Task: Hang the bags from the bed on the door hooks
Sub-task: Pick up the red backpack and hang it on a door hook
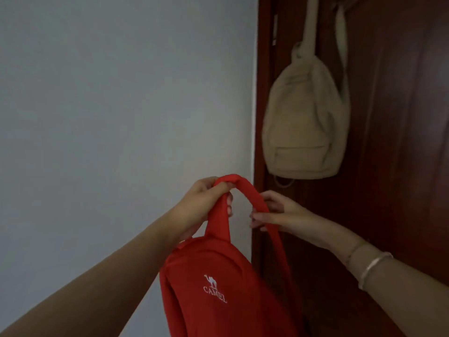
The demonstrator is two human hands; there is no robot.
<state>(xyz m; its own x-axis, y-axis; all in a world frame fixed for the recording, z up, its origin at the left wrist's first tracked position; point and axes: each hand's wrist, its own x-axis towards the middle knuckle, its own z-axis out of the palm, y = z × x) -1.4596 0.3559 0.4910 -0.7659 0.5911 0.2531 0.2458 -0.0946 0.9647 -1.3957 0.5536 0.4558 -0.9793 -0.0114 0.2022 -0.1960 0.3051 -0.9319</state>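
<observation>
**Red bag held up by its strap, short of the door**

Landmark: the dark wooden door (388, 166), filling the right side of the room.

- Beige bag (306, 113) already hangs flat against the door, high on its left part. Its pale strap (312, 23) runs up out of view; the hook itself can't be seen.
- Red bag (218, 288) is in the air, lower than the beige one and to the left of the door's edge, in front of the grey wall (109, 105). White camel logo and "CAMEL" lettering face me. The bag's bottom is cut off at the lower edge of view.
- Red strap (243, 186) arches up from the bag top and comes down on the door side.
- Left hand (204, 205): on the side of the strap away from the door, fingers curled tightly round the top of the arch, carrying the bag's weight.
- Right hand (274, 212): on the door side of the strap, lower down, fingertips pinching the strap's descending run. Fingers bent, not a full fist.
- Right wrist wears a silver bangle (374, 268) and a thin chain bracelet (354, 251), in front of the door's lower part.
- Red bag is not touching the door or the beige bag; it sits well below the beige bag's base.
</observation>
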